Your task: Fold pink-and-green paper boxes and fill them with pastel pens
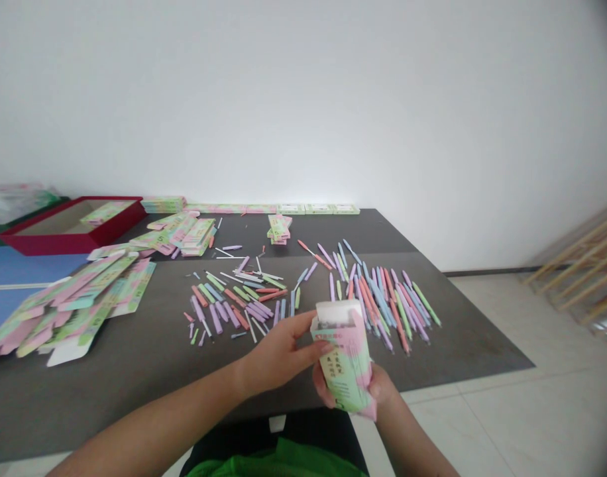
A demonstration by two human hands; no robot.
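Over the table's front edge I hold a pink and green printed carton (pixel 346 371), tilted, with its white top flap up and the opening facing me. My left hand (pixel 283 351) pinches the upper left side, thumb across the printed front. My right hand (pixel 380 387) wraps round the lower part from behind, fingertips showing at the left edge. What lies inside the carton is too blurred to tell. Just beyond it, many assembled pens (pixel 383 298) in red, blue, green and purple lie in a loose heap. Left of these are scattered pen barrels (pixel 228 313) and thin white refills (pixel 251 328).
Flattened cartons (pixel 95 291) are piled at left on the dark table (pixel 159 391). A red box lid (pixel 105 233) stands behind them. A small carton stack (pixel 278 228) sits mid-table, and a row of cartons (pixel 264 209) lines the wall. Wooden slats (pixel 582 265) lean at right.
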